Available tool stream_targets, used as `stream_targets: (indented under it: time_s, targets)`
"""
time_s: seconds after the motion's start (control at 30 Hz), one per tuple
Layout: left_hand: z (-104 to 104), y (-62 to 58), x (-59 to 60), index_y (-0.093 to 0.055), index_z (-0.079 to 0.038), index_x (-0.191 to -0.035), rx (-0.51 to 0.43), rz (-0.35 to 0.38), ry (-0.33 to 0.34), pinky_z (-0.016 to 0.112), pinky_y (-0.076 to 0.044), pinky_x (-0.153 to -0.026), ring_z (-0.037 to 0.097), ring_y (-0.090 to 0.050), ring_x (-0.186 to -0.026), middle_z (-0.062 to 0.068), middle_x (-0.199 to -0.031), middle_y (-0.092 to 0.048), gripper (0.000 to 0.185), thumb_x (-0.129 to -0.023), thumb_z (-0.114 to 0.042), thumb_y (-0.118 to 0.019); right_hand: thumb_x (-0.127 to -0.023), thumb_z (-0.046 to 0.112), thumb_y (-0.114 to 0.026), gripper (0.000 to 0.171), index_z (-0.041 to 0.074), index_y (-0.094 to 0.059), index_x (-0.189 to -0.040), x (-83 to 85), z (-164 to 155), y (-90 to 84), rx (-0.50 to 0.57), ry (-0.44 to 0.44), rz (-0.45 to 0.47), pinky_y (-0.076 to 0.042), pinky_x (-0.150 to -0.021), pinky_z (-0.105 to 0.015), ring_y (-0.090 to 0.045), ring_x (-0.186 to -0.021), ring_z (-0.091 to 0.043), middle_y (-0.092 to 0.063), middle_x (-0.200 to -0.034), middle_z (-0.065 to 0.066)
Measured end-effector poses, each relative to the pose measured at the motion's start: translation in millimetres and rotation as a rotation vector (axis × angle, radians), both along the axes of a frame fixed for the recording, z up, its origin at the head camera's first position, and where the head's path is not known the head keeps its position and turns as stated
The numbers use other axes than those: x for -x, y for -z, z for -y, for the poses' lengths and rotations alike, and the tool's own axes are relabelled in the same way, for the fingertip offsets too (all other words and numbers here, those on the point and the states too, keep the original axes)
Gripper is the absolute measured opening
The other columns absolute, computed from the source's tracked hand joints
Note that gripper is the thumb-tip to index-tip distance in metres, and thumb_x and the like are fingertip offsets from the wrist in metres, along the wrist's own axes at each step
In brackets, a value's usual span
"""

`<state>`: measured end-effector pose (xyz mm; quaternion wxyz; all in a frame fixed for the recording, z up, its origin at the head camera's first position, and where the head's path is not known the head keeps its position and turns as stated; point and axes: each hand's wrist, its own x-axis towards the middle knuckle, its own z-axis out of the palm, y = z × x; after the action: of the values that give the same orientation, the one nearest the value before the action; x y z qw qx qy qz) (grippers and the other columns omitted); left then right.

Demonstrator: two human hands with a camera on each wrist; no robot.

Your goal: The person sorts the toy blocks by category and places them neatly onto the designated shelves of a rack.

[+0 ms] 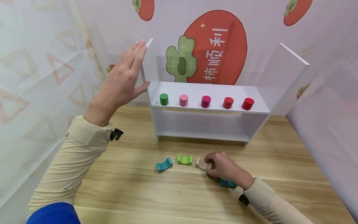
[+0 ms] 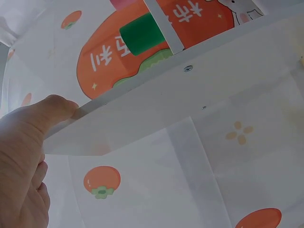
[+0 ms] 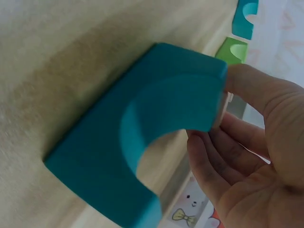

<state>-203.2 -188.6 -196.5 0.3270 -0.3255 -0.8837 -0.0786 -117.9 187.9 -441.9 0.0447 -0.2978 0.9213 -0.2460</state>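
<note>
My left hand [image 1: 127, 73] is raised with straight fingers, flat against the left side panel of a white shelf [image 1: 209, 107]. Its thumb [image 2: 52, 111] lies on the panel's front edge. On the wooden table my right hand [image 1: 215, 165] pinches a beige arch block [image 1: 202, 163] with curled fingers. A teal arch block [image 1: 226, 183] lies under that wrist and fills the right wrist view [image 3: 142, 142]. Left of the beige block lie a green arch block [image 1: 185, 159] and a blue arch block [image 1: 164, 165].
On the upper board of the shelf stand a green cylinder [image 1: 163, 99], a pink one [image 1: 183, 100], a magenta one [image 1: 205, 101] and two red ones [image 1: 227, 102]. Printed curtains close off the table at the back and on both sides.
</note>
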Motion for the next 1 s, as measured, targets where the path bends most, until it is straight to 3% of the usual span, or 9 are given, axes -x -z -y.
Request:
stream_targets:
  time_s: [0.33, 0.67, 1.0]
  targets:
    - [-0.7, -0.6, -0.1, -0.023, 0.004, -0.165, 0.003, -0.001, -0.008, 0.052, -0.02, -0.135, 0.033, -0.023, -0.164, 0.019, -0.175, -0.025, 0.094, -0.092, -0.013, -0.078, -0.082, 0.009, -0.088, 0.027, 0.006, -0.08, -0.108, -3.7, 0.2, -1.6, 0.009, 0.034, -0.025, -0.059, -0.071, -0.021, -0.072, -0.087, -0.011, -0.08, -0.103, -0.007]
    - [-0.4, 0.2, -0.9, -0.023, 0.004, -0.165, -0.006, 0.005, -0.002, 0.052, -0.02, -0.135, 0.034, -0.023, -0.164, 0.019, -0.175, -0.025, 0.094, -0.091, -0.011, -0.079, -0.081, 0.011, -0.089, 0.031, 0.01, -0.08, -0.111, -1.8, 4.5, -20.0, 0.055, 0.048, 0.027, -0.062, -0.075, -0.025, -0.071, -0.09, -0.008, -0.081, -0.105, -0.001]
    - [-0.5, 0.9, -0.4, -0.022, 0.004, -0.165, -0.005, -0.002, 0.009, 0.049, -0.017, -0.136, 0.034, -0.022, -0.164, 0.02, -0.175, -0.024, 0.096, -0.09, -0.011, -0.079, -0.081, 0.009, -0.089, 0.029, 0.011, -0.081, -0.108, 11.4, 15.7, -45.9, 0.114, -0.006, -0.057, -0.065, -0.082, -0.036, -0.07, -0.092, -0.01, -0.08, -0.103, 0.001]
